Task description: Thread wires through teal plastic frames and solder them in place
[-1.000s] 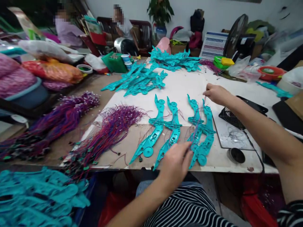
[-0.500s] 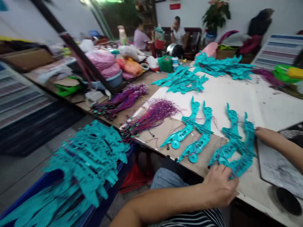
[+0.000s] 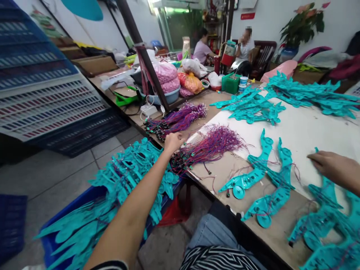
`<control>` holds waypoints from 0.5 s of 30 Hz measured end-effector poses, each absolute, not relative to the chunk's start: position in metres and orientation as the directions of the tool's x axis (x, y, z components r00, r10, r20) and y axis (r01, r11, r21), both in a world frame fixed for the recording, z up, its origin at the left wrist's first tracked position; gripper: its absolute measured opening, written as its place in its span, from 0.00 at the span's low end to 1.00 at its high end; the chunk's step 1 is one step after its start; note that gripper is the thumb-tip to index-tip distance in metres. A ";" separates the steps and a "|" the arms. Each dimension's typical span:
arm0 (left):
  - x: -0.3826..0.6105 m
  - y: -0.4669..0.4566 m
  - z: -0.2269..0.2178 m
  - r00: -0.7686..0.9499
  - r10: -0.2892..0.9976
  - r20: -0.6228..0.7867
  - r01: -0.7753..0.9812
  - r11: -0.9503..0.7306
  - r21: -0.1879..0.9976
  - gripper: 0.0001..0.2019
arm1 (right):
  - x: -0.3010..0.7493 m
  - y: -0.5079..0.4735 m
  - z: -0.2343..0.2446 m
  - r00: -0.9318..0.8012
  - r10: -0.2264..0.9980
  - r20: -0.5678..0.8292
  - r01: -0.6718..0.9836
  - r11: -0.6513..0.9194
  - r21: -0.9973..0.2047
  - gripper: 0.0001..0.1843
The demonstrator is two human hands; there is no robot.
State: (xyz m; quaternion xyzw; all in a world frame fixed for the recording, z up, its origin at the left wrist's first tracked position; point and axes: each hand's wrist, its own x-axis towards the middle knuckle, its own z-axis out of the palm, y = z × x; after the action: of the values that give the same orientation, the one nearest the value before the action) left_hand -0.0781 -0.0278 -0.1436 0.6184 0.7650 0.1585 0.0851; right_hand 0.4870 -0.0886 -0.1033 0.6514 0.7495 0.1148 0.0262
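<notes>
My left hand (image 3: 173,143) reaches across to the wire bundles, its fingers curled in at the near end of a pile of purple and red wires (image 3: 216,144). Whether a wire is between them is too small to make out. A second wire bundle (image 3: 180,119) lies just beyond. On the right, my right hand (image 3: 334,167) is over a teal plastic piece (image 3: 327,191), fingers bent and close together; what they hold, if anything, is hidden. Wired teal pieces lie in a row on the table, among them a curved one (image 3: 284,180) and another (image 3: 253,172).
A blue crate (image 3: 92,195) heaped with teal pieces (image 3: 135,168) stands left of the table. More teal piles (image 3: 309,93) lie at the back. A dark post (image 3: 152,71) rises behind the wires, near a power strip (image 3: 148,109). Two people sit in the background.
My left hand has left the teal pieces at the right and moved left to the wires. My right hand has come off the rightmost piece's edge. The view has swung left.
</notes>
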 end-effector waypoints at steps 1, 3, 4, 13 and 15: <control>-0.079 -0.020 -0.146 -0.197 0.980 0.040 0.920 0.170 0.352 0.16 | 0.458 -0.083 -0.098 -0.201 0.979 0.041 0.960 0.188 0.208 0.13; -0.075 -0.007 -0.150 -0.160 0.987 -0.017 0.923 0.156 0.353 0.11 | 0.405 -0.073 -0.090 -0.307 0.952 -0.016 0.926 0.302 0.227 0.16; -0.073 -0.002 -0.150 -0.150 0.988 -0.042 0.923 0.155 0.353 0.09 | 0.382 -0.069 -0.086 -0.358 0.933 -0.031 0.902 0.355 0.245 0.16; -0.093 0.008 -0.067 -0.034 0.996 -0.087 0.836 0.076 0.544 0.09 | 0.264 -0.017 -0.082 -0.537 0.818 0.206 0.826 0.560 -0.070 0.15; -0.090 0.004 -0.038 0.036 0.999 0.002 0.718 -0.027 0.695 0.06 | 0.234 -0.005 -0.086 -0.493 0.833 0.251 0.784 0.551 -0.288 0.19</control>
State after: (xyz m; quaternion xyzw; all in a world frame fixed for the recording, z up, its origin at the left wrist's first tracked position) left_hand -0.0902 0.0037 -0.0378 0.6674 0.6435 0.2610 0.2690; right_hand 0.2335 -0.0046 -0.0856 0.4692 0.8614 -0.0676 -0.1826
